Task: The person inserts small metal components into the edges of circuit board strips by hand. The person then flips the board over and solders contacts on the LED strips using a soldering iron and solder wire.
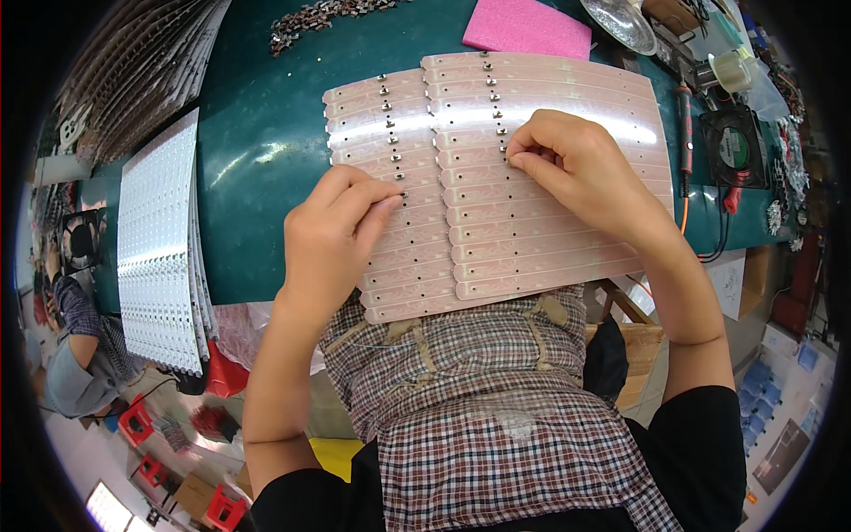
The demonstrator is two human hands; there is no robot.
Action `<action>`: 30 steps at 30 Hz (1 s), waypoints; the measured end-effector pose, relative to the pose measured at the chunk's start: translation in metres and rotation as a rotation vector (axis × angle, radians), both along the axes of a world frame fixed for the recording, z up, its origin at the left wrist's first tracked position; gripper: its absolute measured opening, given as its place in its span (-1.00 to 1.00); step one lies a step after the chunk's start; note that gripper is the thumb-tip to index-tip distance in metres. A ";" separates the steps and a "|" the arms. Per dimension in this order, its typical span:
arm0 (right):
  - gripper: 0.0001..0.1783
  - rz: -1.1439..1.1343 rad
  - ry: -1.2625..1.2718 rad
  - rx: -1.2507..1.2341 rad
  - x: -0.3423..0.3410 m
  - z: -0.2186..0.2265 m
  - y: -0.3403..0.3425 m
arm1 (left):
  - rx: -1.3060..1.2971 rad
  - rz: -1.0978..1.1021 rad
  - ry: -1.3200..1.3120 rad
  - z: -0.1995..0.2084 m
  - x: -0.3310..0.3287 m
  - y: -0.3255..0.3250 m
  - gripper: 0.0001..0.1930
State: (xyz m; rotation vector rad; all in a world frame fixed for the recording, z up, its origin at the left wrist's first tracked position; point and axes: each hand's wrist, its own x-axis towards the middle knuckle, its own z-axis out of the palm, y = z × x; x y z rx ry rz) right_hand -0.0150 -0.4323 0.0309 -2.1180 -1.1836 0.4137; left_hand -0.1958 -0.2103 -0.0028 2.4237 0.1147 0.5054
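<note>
Two pinkish-beige circuit board panels with scalloped left edges lie overlapped in front of me, a left panel [399,266] and a right panel [550,239]. Small metallic components [496,113] sit in a column on the upper part of each panel; lower down, the columns show only dark holes. My left hand [332,230] pinches thumb and forefinger together at the left panel's column, just below its lowest component. Over the right panel, my right hand [581,168] makes a similar pinch beside that column. Whatever is between the fingertips of either hand is too small or hidden to make out.
Loose small components [324,19] are heaped at the table's far edge, near a pink foam block [527,28]. Stacked white board panels [160,239] stand at left. A soldering iron [685,133] and a black fan [734,149] lie right. Another person [75,363] sits far left.
</note>
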 end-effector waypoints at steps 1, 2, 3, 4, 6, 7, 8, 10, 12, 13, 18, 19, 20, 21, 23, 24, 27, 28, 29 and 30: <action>-0.88 0.016 -0.018 -0.010 0.000 0.000 0.000 | -0.074 0.013 0.028 0.002 0.000 0.001 -0.90; -0.85 0.031 -0.036 -0.020 0.000 0.000 0.000 | -0.076 0.012 0.027 0.003 0.000 0.004 -0.90; -0.85 0.031 -0.037 -0.021 0.000 0.001 0.001 | -0.064 0.038 -0.016 0.004 0.001 0.008 -0.90; -0.85 0.027 -0.054 -0.030 -0.002 0.002 0.001 | -0.052 0.063 -0.060 0.005 0.002 0.012 -0.91; -0.85 0.022 -0.071 -0.040 -0.002 0.002 0.001 | -0.004 0.094 -0.057 0.012 0.004 0.022 -0.91; -0.85 0.024 -0.081 -0.039 -0.002 0.001 0.001 | 0.044 0.126 -0.054 0.017 0.006 0.026 -0.92; -0.85 0.028 -0.092 -0.036 -0.002 0.000 0.001 | 0.013 0.158 -0.043 0.020 0.008 0.029 -0.93; -0.85 0.026 -0.102 -0.044 -0.002 0.001 0.002 | -0.002 0.185 -0.047 0.022 0.012 0.038 -0.92; -0.85 0.024 -0.111 -0.052 -0.002 0.000 0.002 | -0.024 0.235 -0.053 0.023 0.017 0.047 -0.89; -0.85 0.036 -0.126 -0.046 -0.002 -0.001 0.002 | -0.024 0.235 -0.054 0.023 0.021 0.052 -0.89; -0.86 0.080 -0.185 -0.039 -0.004 -0.001 0.003 | 0.047 0.328 -0.047 0.021 0.036 0.076 -0.86; -0.87 0.088 -0.218 -0.026 -0.004 -0.001 0.002 | 0.044 0.349 -0.049 0.020 0.041 0.080 -0.85; -0.87 0.098 -0.254 -0.005 -0.005 -0.002 0.004 | 0.055 0.354 -0.053 0.019 0.045 0.086 -0.85; -0.87 0.101 -0.257 0.007 -0.006 -0.003 0.004 | 0.061 0.356 -0.064 0.015 0.049 0.092 -0.84; -0.91 0.118 -0.372 0.040 -0.009 -0.005 0.005 | 0.080 0.365 -0.079 0.006 0.059 0.105 -0.83; -0.91 0.121 -0.375 0.052 -0.011 -0.006 0.004 | 0.116 0.373 -0.078 0.002 0.063 0.111 -0.83; -0.91 0.157 -0.534 0.029 -0.018 -0.003 0.003 | 0.169 0.403 -0.047 -0.002 0.077 0.126 -0.81; -0.90 0.186 -0.591 -0.001 -0.020 -0.001 0.004 | 0.207 0.409 -0.064 -0.005 0.083 0.133 -0.81; -0.89 0.215 -0.646 -0.033 -0.021 0.000 0.004 | 0.243 0.413 -0.078 -0.008 0.089 0.138 -0.82; -0.89 0.215 -0.649 -0.029 -0.022 0.000 0.004 | 0.250 0.424 -0.100 -0.011 0.095 0.143 -0.87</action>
